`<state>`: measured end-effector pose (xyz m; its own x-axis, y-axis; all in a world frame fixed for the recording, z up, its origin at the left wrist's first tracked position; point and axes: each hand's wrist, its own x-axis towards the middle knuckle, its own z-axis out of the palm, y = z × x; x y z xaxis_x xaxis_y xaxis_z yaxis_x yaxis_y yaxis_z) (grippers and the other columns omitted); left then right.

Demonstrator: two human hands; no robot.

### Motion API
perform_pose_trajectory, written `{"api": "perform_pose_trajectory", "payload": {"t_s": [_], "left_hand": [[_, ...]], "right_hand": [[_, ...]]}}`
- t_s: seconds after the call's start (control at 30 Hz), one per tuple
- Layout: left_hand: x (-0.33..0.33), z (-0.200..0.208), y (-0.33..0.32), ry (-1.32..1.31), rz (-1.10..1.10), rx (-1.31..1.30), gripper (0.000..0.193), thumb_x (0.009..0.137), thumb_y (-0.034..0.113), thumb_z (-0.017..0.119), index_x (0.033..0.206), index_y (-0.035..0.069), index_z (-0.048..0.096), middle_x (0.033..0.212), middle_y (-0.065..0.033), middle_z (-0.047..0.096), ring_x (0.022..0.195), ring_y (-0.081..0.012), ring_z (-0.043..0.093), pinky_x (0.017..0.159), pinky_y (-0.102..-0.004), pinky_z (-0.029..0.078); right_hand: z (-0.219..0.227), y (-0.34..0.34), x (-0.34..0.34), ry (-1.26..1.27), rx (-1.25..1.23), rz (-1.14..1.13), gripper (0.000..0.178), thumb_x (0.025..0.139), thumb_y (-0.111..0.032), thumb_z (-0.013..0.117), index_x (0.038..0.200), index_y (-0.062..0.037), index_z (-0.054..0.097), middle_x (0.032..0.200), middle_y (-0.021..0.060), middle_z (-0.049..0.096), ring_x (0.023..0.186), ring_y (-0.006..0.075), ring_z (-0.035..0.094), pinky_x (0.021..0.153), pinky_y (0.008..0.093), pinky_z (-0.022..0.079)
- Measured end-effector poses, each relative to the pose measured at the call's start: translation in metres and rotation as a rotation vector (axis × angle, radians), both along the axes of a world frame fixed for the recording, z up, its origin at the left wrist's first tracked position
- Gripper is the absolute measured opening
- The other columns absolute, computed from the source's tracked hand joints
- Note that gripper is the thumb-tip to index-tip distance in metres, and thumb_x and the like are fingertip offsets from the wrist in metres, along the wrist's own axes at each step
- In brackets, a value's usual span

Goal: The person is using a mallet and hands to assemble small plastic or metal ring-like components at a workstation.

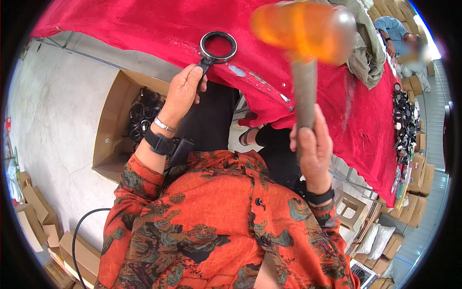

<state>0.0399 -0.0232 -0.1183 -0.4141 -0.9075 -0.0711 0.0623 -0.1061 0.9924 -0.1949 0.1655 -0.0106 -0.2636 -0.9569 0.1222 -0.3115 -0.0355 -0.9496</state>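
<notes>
My left hand (183,91) is closed round the black handle of a magnifying glass (218,47), whose round dark-and-silver rim rests on or just over the edge of the red cloth (159,24). Gripped in my right hand (315,154) is the grey, worn handle of a mallet (304,91). Its orange head is raised above the cloth to the right of the magnifying glass, and motion blurs it. One end of the head looks pale and rounded. Mallet and magnifying glass are apart.
Below the cloth's edge at left stands a cardboard box (108,125) with several black ring-shaped pieces. Similar black pieces (405,120) are heaped at the far right. A grey-green cloth (368,53) lies at the back. Another person (392,31) is beyond. Cartons (41,212) line the lower left.
</notes>
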Motion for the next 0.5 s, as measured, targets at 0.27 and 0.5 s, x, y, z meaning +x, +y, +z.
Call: {"api": "perform_pose_trajectory", "payload": {"t_s": [0.27, 0.5], "left_hand": [[-0.004, 0.001, 0.0, 0.018, -0.005, -0.012, 0.034, 0.102, 0.036, 0.045, 0.089, 0.007, 0.057, 0.077, 0.0, 0.057, 0.066, -0.0059, 0.053, 0.048, -0.0196, 0.042], [-0.01, 0.007, 0.002, 0.018, 0.023, -0.03, 0.039, 0.099, 0.04, 0.049, 0.084, 0.006, 0.059, 0.068, -0.0002, 0.057, 0.055, -0.007, 0.05, 0.045, -0.0219, 0.041]], "right_hand": [[0.012, -0.023, 0.025, 0.345, 0.123, 0.02, 0.046, 0.09, -0.007, 0.063, 0.133, 0.0039, 0.05, 0.087, 0.0144, 0.065, 0.075, 0.0174, 0.065, 0.07, 0.0289, 0.051], [0.007, -0.056, 0.031, 0.568, -0.069, 0.168, 0.043, 0.091, -0.013, 0.065, 0.13, 0.0001, 0.053, 0.087, 0.0193, 0.063, 0.068, 0.024, 0.064, 0.064, 0.0316, 0.051]]}}
